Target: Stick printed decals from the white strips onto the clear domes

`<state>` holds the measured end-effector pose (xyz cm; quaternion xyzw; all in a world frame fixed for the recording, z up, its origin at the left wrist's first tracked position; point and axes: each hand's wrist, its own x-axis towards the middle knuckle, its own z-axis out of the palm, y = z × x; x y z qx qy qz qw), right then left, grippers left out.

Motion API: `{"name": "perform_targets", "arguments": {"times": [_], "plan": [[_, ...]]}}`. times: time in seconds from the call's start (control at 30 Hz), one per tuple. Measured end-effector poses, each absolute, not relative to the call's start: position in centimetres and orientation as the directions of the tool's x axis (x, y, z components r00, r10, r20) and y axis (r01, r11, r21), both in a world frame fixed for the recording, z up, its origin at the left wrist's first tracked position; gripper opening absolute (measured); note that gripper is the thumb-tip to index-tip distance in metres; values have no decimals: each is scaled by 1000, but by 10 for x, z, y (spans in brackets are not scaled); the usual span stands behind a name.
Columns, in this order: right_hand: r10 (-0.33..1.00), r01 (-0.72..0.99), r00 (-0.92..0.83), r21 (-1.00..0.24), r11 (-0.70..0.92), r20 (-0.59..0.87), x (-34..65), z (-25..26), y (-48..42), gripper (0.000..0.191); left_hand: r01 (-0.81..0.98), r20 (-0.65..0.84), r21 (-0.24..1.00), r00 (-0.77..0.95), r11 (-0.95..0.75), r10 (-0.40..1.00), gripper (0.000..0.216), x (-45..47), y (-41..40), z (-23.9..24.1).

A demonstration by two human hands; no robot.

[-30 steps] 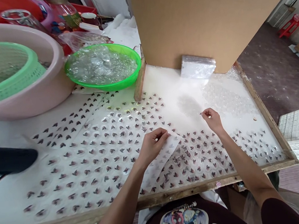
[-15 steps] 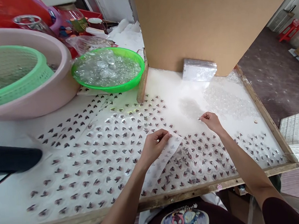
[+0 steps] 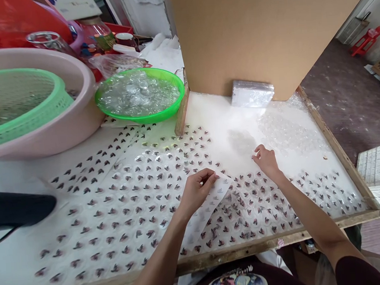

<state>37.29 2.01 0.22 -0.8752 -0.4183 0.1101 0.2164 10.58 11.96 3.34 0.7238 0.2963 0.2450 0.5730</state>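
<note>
My left hand (image 3: 200, 187) pinches the upper corner of a thin white sheet (image 3: 215, 197), which slants down past my wrist. Faint grey marks show on the sheet. Beyond it, my right hand (image 3: 265, 160) hovers over or touches the white tabletop, thumb and forefinger slightly apart, nothing visible between them. By its fingertips lies a greyish patch (image 3: 242, 142) on the white surface. Many clear round pieces with small dark winged prints (image 3: 126, 212) cover the table on the left and under the sheet. Plain clear pieces (image 3: 289, 129) spread beyond my right hand.
A green basin (image 3: 174, 109) of clear plastic pieces stands at back left, beside a pink tub (image 3: 87, 119) holding a green basket. A tall cardboard panel (image 3: 254, 34) rises behind a clear-wrapped stack (image 3: 252, 94). A dark cylinder (image 3: 22, 206) lies left. Wooden strips (image 3: 340, 158) edge the table.
My right thumb and forefinger have parted; a small clear bit seemed to be at their tips before. The left hand keeps its hold on the sheet. The view has tilted slightly.
</note>
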Motion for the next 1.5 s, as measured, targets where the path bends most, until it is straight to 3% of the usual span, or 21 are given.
{"name": "perform_targets", "arguments": {"times": [0.1, 0.23, 0.37, 0.6, 0.77, 0.83, 0.93, 1.1, 1.27, 1.4, 1.5], "plan": [[764, 622, 645, -564, -543, -23, 376, 2, 16, 21, 144, 9, 977, 710, -159, 704, 28, 107, 120, 33], [759, 608, 645, -662, -437, 91, 384, -4, 5, 13, 136, 22, 977, 700, -164, 713, 28, 108, 119, 36], [696, 581, 694, -714, -391, 184, 386, -12, -6, 17, 137, 36, 973, 700, -183, 713, 27, 108, 118, 38], [829, 295, 558, -922, -250, -47, 376, 0, -17, 28, 148, 28, 971, 706, -186, 708, 27, 106, 118, 37], [691, 466, 713, -817, -339, 120, 382, -3, -21, 25, 156, 46, 964, 701, -215, 711, 26, 106, 119, 35], [731, 506, 673, -791, -344, 112, 378, -6, -22, 25, 156, 42, 965, 700, -210, 713, 27, 106, 119, 34], [835, 454, 549, -853, -258, 40, 370, -8, -22, 27, 154, 40, 968, 690, -200, 722, 27, 106, 119, 34], [774, 534, 615, -802, -267, 151, 363, -9, -17, 27, 145, 41, 970, 688, -193, 725, 27, 106, 118, 36], [883, 588, 459, -780, -215, 102, 343, -10, -5, 30, 128, 36, 978, 669, -163, 742, 29, 107, 117, 40], [972, 450, 225, -876, -171, -74, 316, 7, -2, 27, 98, -16, 993, 646, -62, 763, 34, 106, 118, 40], [980, 367, 183, -919, -147, -84, 300, 27, -4, 26, 29, -88, 995, 648, 91, 757, 37, 106, 120, 38]]}}
